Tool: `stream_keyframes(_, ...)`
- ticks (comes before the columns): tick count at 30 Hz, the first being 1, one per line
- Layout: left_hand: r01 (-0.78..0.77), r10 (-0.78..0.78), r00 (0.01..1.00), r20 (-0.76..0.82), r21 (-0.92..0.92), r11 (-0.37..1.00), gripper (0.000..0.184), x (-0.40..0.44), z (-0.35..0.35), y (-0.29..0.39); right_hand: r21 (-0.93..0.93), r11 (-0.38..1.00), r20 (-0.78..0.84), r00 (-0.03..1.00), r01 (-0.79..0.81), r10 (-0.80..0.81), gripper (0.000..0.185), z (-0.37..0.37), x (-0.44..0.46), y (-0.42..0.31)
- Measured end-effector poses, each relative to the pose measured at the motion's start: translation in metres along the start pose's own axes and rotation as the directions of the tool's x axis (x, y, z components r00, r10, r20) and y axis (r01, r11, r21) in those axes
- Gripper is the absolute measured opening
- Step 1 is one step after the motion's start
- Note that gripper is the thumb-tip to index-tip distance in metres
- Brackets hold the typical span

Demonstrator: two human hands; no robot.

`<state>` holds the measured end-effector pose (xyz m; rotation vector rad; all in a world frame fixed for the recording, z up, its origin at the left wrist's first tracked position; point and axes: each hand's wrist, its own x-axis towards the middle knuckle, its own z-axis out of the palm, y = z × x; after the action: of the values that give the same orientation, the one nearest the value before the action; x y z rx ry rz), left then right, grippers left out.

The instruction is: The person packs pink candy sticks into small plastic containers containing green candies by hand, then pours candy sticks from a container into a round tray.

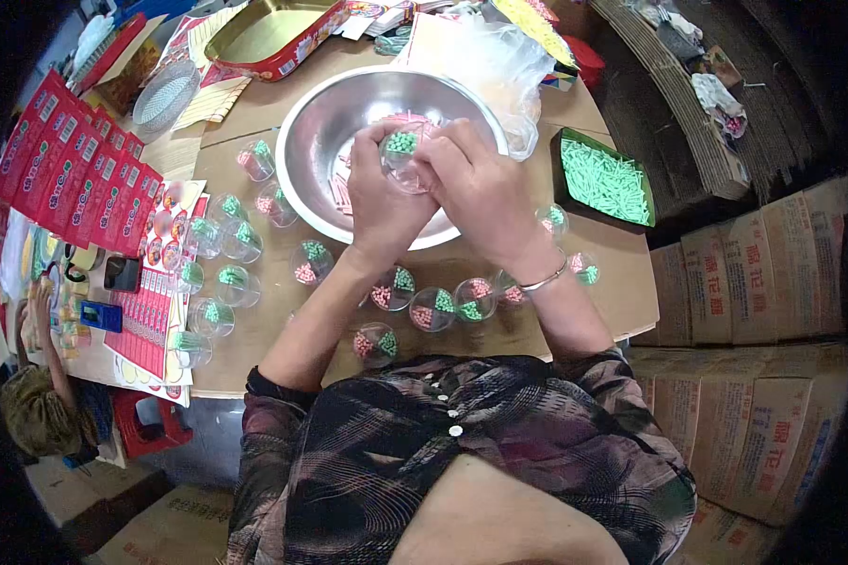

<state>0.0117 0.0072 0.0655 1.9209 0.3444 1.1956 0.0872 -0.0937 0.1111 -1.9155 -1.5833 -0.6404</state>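
Observation:
Above a large steel bowl, my left hand grips a clear plastic cup with green sticks inside. My right hand is closed at the cup's right side, its fingers against the rim. Pink sticks lie in the bowl beneath, partly hidden by my hands. Around the bowl stand several clear cups, some with only green sticks, such as one cup on the left. Others hold pink and green together, like the cup near my forearms.
A dark tray of green sticks sits right of the bowl. Red printed cards and a phone lie left. A gold tray and plastic bag are behind. Cartons stand right; another person is far left.

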Motion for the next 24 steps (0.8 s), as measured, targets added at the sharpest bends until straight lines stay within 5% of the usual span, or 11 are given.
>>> stream_keyframes(5, 0.197, -0.191, 0.978, 0.085, -0.069, 0.978, 0.063, -0.001, -0.001, 0.002, 0.000, 1.000, 0.117, 0.993, -0.018, 0.018, 0.037, 0.003, 0.006, 0.002)
stream_keyframes(9, 0.375, -0.351, 0.924, 0.152, -0.177, 0.910, 0.063, 0.003, 0.000, -0.021, 0.458, 0.880, -0.012, 0.989, -0.127, 0.149, 0.052, 0.039, -0.001, 0.030)
stream_keyframes(15, 0.232, -0.229, 0.972, 0.045, -0.092, 0.968, 0.065, -0.004, 0.004, -0.059, 0.277, 0.958, -0.134, 0.984, -0.078, 0.119, 0.057, 0.053, -0.015, 0.048)
stream_keyframes(19, 0.252, -0.250, 0.967, 0.056, -0.035, 0.967, 0.068, -0.004, 0.006, -0.053, 0.032, 0.998, 0.116, 0.992, 0.054, -0.057, 0.058, 0.050, -0.024, 0.030)
stream_keyframes(24, 0.197, -0.192, 0.980, 0.060, -0.100, 0.975, 0.070, -0.003, -0.001, -0.044, 0.147, 0.989, 0.221, 0.973, 0.031, -0.063, 0.055, 0.040, -0.027, 0.023)
